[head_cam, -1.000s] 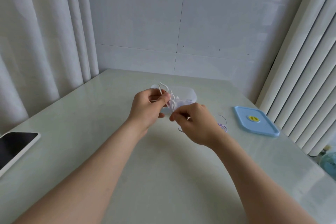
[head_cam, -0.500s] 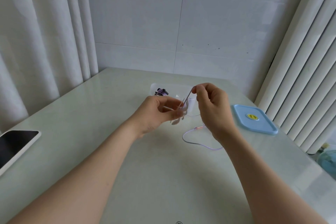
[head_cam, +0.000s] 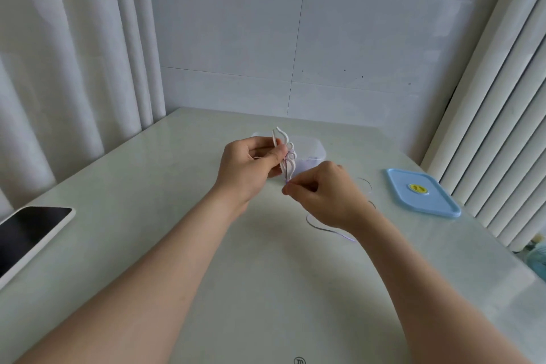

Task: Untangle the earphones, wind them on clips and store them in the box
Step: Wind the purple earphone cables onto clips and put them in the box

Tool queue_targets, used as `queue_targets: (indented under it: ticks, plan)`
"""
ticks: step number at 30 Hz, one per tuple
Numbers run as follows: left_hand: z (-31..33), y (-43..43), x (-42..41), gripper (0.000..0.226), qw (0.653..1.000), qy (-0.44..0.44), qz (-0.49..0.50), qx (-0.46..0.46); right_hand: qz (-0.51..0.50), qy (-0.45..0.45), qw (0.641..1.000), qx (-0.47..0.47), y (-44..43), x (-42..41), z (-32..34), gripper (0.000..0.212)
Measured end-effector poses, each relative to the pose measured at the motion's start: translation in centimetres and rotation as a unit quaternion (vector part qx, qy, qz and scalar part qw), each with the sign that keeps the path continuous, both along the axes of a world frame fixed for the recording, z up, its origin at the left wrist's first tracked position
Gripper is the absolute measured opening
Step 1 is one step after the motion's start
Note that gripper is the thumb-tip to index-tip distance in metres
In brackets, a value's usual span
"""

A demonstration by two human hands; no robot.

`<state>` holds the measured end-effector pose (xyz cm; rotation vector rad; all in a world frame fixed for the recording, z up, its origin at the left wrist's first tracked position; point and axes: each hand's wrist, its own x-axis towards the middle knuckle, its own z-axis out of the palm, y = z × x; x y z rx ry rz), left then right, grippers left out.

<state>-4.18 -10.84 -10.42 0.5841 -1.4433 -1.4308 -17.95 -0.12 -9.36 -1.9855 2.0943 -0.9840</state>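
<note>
My left hand (head_cam: 248, 168) pinches a white winding clip (head_cam: 284, 151) and holds it upright above the table, in front of the clear plastic box (head_cam: 313, 148). My right hand (head_cam: 322, 195) sits just below and right of the clip, pinching the thin purple-white earphone cable (head_cam: 322, 227) taut at the clip's lower end. The rest of the cable trails in a loose loop on the table under my right wrist, with more of it showing to the right of the hand. What lies inside the box is hidden behind my hands.
A light blue box lid (head_cam: 422, 196) with a yellow sticker lies at the right, near the table edge. A phone (head_cam: 26, 233) with a dark screen lies at the left edge. Curtains hang on both sides and a tiled wall stands behind the table.
My right hand dropped from above the clip to below it, drawing the cable down around the clip. My left hand turned the clip upright.
</note>
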Motion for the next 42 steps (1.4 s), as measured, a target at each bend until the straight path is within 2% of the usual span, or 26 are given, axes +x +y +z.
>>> queue_targets:
  ticks: [3,8,10,12,15,20,24,27,30,33,39,42]
  plan:
    - [-0.3,-0.4,0.1,0.015,0.998,-0.047,0.026,-0.016,0.034,-0.045,0.998,-0.032,0.4,0.1,0.3,0.035]
    - [-0.9,-0.9,0.4,0.015,0.98,-0.154,0.005,-0.127,-0.038,-0.123,0.981,-0.145,0.2,-0.4,0.4,0.022]
    - [-1.0,-0.7,0.7,0.017,0.976,-0.164,-0.045,-0.137,-0.062,-0.147,0.97,-0.183,-0.1,-0.7,0.6,0.021]
    - [-0.9,-0.4,0.8,0.022,0.974,-0.153,-0.103,-0.13,-0.096,-0.138,0.962,-0.216,-0.3,-1.3,0.7,0.02]
    - [-0.7,0.1,0.7,0.022,0.964,-0.171,-0.14,-0.147,-0.135,-0.081,0.958,-0.24,-0.5,-2.2,0.4,0.015]
    - [-0.7,0.4,0.6,0.013,0.945,-0.229,-0.133,-0.194,-0.2,0.035,0.959,-0.195,-0.5,-2.7,-0.4,0.014]
    - [-0.4,0.5,0.3,0.02,0.972,-0.142,-0.126,-0.14,-0.215,0.036,0.974,-0.057,-0.7,-3.5,-0.9,0.024]
    - [-0.5,0.2,-0.2,0.019,0.987,-0.091,-0.091,-0.098,-0.131,0.011,0.991,0.012,-0.7,-3.0,-1.1,0.037]
    - [-0.8,0.0,-0.4,0.018,0.996,-0.057,-0.046,-0.05,-0.035,-0.01,0.999,0.025,-0.3,-1.8,-0.7,0.029]
    - [-0.7,0.0,-0.6,0.021,0.998,-0.046,-0.034,-0.016,0.018,-0.034,0.999,0.024,0.2,-1.2,-0.2,0.024]
    - [-0.2,0.6,-0.8,0.027,0.997,-0.029,-0.046,0.062,0.062,-0.06,0.996,0.036,0.7,-1.1,0.1,0.021]
    - [-0.6,0.2,-0.7,0.024,0.997,-0.06,-0.021,0.037,0.072,-0.073,0.995,0.011,0.6,-0.7,0.3,0.023]
